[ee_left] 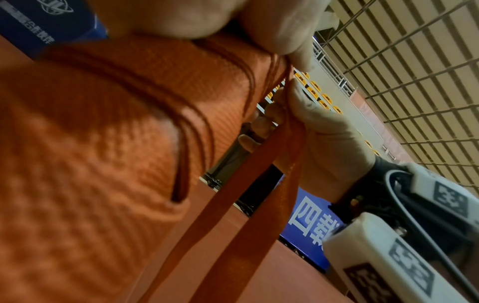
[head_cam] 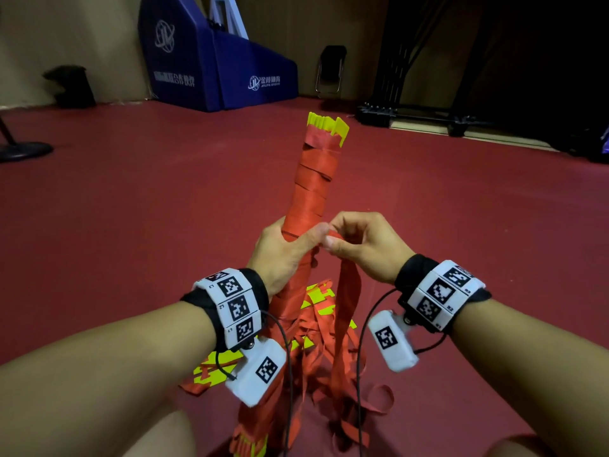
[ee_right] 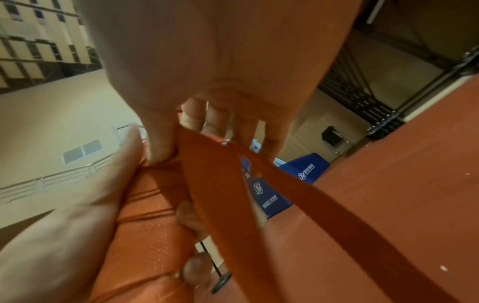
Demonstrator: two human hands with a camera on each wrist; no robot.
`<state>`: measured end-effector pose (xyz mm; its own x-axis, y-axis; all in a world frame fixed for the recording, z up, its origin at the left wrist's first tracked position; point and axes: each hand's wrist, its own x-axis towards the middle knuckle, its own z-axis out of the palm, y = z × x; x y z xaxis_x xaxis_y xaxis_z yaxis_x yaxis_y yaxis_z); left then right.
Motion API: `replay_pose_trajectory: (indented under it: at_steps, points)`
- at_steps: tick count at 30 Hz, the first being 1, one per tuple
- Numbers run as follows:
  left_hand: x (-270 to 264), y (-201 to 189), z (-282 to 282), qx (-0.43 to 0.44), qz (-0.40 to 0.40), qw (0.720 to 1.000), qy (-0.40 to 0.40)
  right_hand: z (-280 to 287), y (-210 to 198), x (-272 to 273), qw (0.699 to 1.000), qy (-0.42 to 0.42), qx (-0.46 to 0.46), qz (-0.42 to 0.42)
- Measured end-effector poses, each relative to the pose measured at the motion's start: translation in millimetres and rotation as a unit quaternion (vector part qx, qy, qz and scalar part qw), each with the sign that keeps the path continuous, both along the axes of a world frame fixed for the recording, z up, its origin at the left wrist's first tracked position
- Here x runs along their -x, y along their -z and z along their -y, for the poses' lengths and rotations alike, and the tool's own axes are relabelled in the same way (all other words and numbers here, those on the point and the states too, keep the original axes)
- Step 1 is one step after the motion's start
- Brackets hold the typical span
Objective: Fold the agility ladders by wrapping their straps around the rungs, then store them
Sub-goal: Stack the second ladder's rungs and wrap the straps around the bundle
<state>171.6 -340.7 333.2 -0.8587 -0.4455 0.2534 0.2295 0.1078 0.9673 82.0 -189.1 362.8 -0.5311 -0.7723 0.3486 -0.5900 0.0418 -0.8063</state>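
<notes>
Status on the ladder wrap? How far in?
Done: red strap coils cover the upper part of the yellow rung bundle. In hand: left hand grips the bundle, right hand pinches the loose red strap beside it. Left: a tangled heap of red straps and yellow rungs on the floor; nothing is stored.

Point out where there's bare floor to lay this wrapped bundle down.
Bare red floor lies left of the wrapped bundle, up to the fan base and blue pads. More lies right, before the black rack. Under the left hand and right hand it's crowded with loose straps.
</notes>
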Motion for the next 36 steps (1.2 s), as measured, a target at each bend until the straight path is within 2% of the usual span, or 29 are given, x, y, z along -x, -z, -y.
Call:
replay_pose_trajectory:
  at_steps: [4, 11, 20, 27, 32, 36]
  points:
    - [1, 6, 4, 0.021, 0.013, 0.999, 0.022, -2, 1, 4, 0.999, -0.027, -0.037, 0.002]
    - [7, 10, 5, -0.028, 0.015, 0.999, 0.021, -1, 3, 10, 0.989, 0.032, -0.122, -0.08]
    - [8, 7, 4, -0.112, 0.005, 0.993, 0.044, 1, 4, 9, 0.991, 0.064, -0.088, -0.083]
    - [11, 12, 9, -0.114, 0.03, 0.992, 0.047, 3, 2, 13, 0.966, 0.06, -0.152, -0.198]
    - [12, 20, 14, -0.096, 0.06, 0.992, 0.05, 2, 5, 8, 0.958, 0.036, -0.216, -0.184]
    - [11, 21, 7, -0.091, 0.089, 0.989, 0.076, 7, 14, 5, 0.96, 0.069, -0.221, -0.161]
